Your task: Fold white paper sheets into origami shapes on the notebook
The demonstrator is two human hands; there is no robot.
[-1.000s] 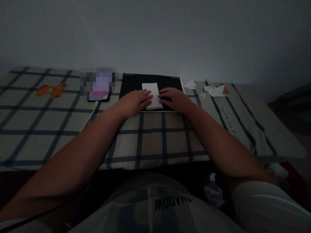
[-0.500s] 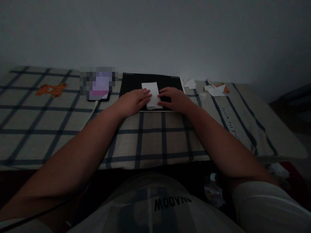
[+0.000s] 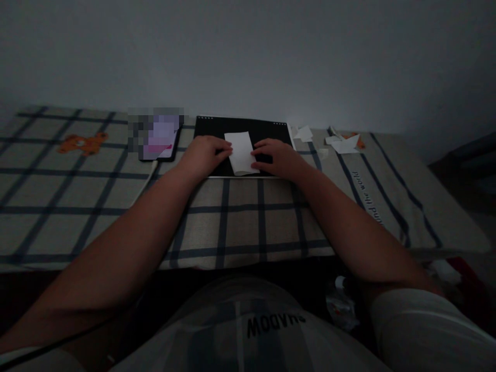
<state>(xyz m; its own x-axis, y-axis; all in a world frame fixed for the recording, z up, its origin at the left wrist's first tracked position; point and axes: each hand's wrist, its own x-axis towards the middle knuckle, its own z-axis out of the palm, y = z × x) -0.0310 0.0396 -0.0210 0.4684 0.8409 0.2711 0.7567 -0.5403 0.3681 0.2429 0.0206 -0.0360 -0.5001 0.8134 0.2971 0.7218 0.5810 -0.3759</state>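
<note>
A folded white paper lies on a black board with pale edges, at the middle of the cloth. At the paper's left edge, my left hand has its thumb and fingertips pressed together on that edge. My right hand rests on the board at the right side, fingers apart, with its fingertips touching the paper's right edge. The paper's lower end looks slightly raised, with a fold showing.
A phone with a white cable lies left on the checked tablecloth. An orange bear-shaped piece is farther left. Paper scraps and a folded white paper shape lie right.
My left hand has drawn back leftward from the paper's middle to its left edge, and its fingers have come together. More of the paper shows. My right hand has hardly moved.
</note>
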